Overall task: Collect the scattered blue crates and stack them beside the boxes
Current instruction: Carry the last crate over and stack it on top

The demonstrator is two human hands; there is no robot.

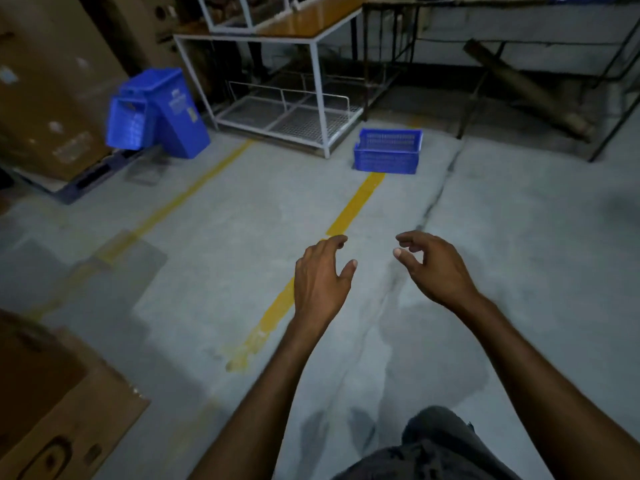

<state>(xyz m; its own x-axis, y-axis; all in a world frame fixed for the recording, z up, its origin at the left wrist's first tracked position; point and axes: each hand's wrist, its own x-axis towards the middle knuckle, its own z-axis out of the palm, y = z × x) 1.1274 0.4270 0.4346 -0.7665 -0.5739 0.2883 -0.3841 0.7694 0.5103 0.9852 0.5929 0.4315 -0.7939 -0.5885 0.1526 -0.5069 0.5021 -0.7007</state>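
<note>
Blue crates are what matter, and none is being held right now. Nearest, both arms reach forward over the grey concrete floor (214, 237): the left hand (320, 277) and right hand (433, 263) hover with fingers loosely curled, grasping nothing, just beside each other. A flattened brown cardboard sheet (59, 403) lies at about 8 o'clock. A painted yellow floor line (349, 211) runs from under the left hand toward 12 o'clock, ending right at a shallow blue perforated plastic crate (388, 152) sitting upright on the floor beside the leg of a white metal-framed bench (311, 38). Farther off at 10 o'clock, a tilted heap of blue plastic crates (156, 114) leans next to tall brown cardboard boxes (52, 81). A dark metal rack (519, 39) stands at 1 o'clock.
</note>
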